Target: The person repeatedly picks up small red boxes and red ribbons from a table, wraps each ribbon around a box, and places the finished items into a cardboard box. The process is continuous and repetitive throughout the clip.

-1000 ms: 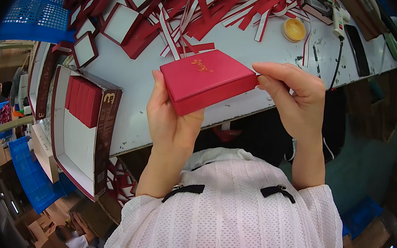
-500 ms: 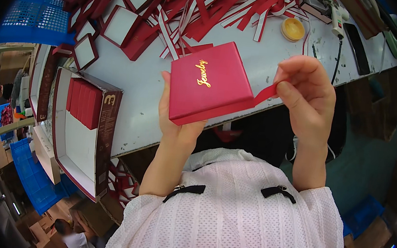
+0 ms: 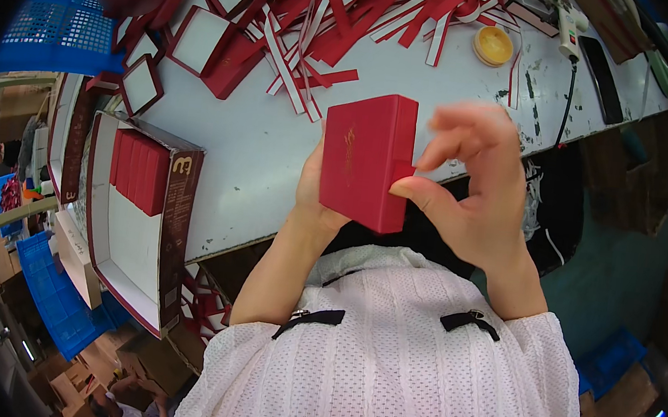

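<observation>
A flat square red jewelry box (image 3: 363, 159) with gold lettering on its lid is tilted up in front of me. My left hand (image 3: 320, 187) grips it from the left and below, its fingers mostly hidden behind the box. A short red ribbon (image 3: 403, 171) lies against the box's right side. There my right hand (image 3: 473, 182) has its thumb on the box's side beside the ribbon. Its other fingers are curled, apart from the thumb and partly blurred.
Red and white ribbon strips (image 3: 352, 17) pile up at the back of the white table (image 3: 256, 177). Open red box parts (image 3: 197, 42) heap at back left. A carton (image 3: 129, 245) holding several red boxes stands left. A yellow round tin (image 3: 493, 45) and a phone (image 3: 600, 81) lie at back right.
The box has turned so its right side shows and stands steeper. My right hand moved left to the box, and the ribbon it pinched now lies against the side. A dark red blur appears over the box heap.
</observation>
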The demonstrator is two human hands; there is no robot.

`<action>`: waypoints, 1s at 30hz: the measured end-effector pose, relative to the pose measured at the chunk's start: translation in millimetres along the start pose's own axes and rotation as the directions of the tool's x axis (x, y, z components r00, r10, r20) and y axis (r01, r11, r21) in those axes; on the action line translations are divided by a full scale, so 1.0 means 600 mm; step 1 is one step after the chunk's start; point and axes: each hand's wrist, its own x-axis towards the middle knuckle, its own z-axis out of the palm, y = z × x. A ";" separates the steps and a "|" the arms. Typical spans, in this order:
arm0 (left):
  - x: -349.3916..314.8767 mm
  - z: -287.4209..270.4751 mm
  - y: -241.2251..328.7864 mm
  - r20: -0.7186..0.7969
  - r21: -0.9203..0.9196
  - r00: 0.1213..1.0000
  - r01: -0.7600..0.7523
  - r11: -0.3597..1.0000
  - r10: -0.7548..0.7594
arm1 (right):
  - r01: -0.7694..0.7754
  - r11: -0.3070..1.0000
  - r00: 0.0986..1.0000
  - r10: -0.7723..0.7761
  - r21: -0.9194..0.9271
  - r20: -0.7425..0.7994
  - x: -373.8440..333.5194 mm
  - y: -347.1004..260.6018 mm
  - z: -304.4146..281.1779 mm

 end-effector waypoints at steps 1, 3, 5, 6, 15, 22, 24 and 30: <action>-0.002 -0.005 0.000 0.027 0.039 1.000 -0.009 0.999 0.008 | -0.052 0.998 0.998 0.052 0.032 -0.021 0.001 -0.002 -0.002; -0.008 -0.008 -0.005 0.021 0.016 1.000 -0.020 1.000 0.020 | -0.110 0.994 0.994 0.110 0.010 -0.025 -0.005 0.004 -0.001; -0.008 -0.006 -0.004 -0.015 0.029 1.000 -0.026 0.999 0.027 | -0.201 0.970 0.979 0.202 0.137 0.001 -0.010 0.007 0.004; -0.007 -0.004 -0.003 -0.049 0.052 0.998 -0.023 0.998 0.026 | -0.263 0.927 0.964 0.263 0.267 0.038 -0.013 0.006 0.008; -0.008 -0.018 0.018 -0.020 0.212 0.989 -0.138 0.967 0.146 | -0.572 0.327 0.790 0.468 0.752 0.396 -0.020 0.008 0.041; -0.014 -0.038 0.026 -0.012 0.179 0.993 -0.114 0.977 0.118 | -0.612 0.274 0.760 0.462 0.741 0.457 -0.018 0.012 0.037; -0.015 -0.028 0.022 -0.066 0.224 0.987 -0.127 0.966 0.145 | -0.614 0.306 0.762 0.470 0.728 0.446 -0.019 0.014 0.036; -0.014 -0.016 0.016 -0.094 0.273 0.982 -0.134 0.952 0.165 | -0.606 0.371 0.776 0.472 0.704 0.419 -0.021 0.010 0.038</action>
